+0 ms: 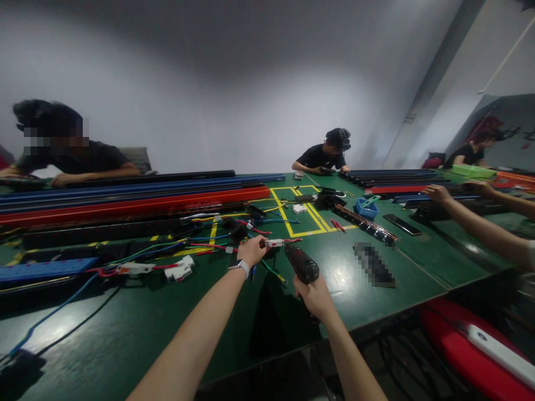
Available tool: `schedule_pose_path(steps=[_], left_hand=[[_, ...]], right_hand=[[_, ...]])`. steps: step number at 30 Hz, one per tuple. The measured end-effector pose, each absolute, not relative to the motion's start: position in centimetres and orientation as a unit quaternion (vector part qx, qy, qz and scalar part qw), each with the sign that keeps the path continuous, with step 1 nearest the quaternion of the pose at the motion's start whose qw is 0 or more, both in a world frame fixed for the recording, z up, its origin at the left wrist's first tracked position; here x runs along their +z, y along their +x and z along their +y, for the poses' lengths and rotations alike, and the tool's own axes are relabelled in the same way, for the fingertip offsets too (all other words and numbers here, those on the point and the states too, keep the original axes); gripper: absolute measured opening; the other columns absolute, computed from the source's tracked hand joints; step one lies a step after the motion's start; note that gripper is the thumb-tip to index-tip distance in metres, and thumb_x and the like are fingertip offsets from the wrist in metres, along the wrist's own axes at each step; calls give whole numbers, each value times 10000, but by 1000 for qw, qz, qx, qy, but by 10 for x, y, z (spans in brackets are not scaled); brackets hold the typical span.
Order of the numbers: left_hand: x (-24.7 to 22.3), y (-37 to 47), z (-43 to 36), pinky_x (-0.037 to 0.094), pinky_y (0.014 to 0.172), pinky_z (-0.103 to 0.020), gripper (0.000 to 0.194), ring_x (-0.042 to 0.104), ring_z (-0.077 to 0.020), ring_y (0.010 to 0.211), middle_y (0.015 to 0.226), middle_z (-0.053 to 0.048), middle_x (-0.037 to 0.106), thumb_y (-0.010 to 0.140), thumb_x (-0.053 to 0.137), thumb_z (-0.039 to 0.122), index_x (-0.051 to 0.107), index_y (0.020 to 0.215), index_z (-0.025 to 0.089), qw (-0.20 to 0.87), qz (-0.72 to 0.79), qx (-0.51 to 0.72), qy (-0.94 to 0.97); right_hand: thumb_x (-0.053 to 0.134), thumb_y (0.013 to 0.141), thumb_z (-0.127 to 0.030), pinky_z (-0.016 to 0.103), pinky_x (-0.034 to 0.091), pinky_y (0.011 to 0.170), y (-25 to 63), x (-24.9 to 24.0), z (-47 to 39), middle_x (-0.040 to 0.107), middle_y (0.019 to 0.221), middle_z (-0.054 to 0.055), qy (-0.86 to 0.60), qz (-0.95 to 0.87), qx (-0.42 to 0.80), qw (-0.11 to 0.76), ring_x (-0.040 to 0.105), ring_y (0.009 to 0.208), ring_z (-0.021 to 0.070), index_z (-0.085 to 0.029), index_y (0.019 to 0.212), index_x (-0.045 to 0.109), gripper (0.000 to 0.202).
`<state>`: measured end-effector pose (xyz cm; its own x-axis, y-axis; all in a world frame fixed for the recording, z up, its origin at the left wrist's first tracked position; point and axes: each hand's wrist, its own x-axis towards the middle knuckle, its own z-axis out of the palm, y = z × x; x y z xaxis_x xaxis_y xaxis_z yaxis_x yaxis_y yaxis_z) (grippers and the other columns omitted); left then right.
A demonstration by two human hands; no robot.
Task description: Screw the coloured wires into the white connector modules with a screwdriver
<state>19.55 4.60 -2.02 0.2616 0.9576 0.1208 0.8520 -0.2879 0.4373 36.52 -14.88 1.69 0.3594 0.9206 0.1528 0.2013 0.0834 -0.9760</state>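
My right hand is wrapped round the grip of a black cordless drill, its nose pointing up and left over the green table. My left hand, with a pale watch on the wrist, pinches a small white connector with red wire at its end. The two hands are close together, the drill's nose just right of the connector. Beneath my left hand lie loose wires, one green and yellow. A black block sits just beyond that hand. My left fingertips are partly hidden.
Long red, blue and black strips lie across the left and back. White connectors with wires are at left. A blue basket, a phone and a copper-lined strip lie right. Co-workers sit across; another person's arms reach in from the right.
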Motion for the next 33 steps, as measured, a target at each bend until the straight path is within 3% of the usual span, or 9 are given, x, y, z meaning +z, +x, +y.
schedule_pose_path(steps=[6,13,21,33], left_hand=[[-20,196,45,493,812,-318,393,698,-251,1054,1123,-30,766,866,637,556,680,1195,343,139,583,184,779],[-21,195,46,499,820,-332,382,700,-256,1040,1106,-25,769,849,663,550,694,1167,339,137,584,191,777],[-18,196,47,495,839,-328,360,695,-250,1040,1146,-18,762,830,692,516,707,1143,339,155,588,186,772],[-17,193,47,506,837,-329,378,690,-253,1068,1163,-18,758,844,676,537,699,1162,334,155,576,191,779]], right_hand=[[607,759,-238,280,459,585,368,12,-146,626,599,-9,-581,-510,349,530,564,552,156,-216,629,636,135],[607,774,-245,289,462,603,369,9,-145,612,598,-9,-585,-510,347,527,571,579,168,-211,670,660,122],[622,743,-275,296,445,564,365,18,-145,576,553,-14,-582,-503,359,529,531,536,163,-228,582,616,167],[588,822,-242,293,426,586,367,9,-143,585,584,-11,-595,-534,330,502,559,574,172,-227,591,595,232]])
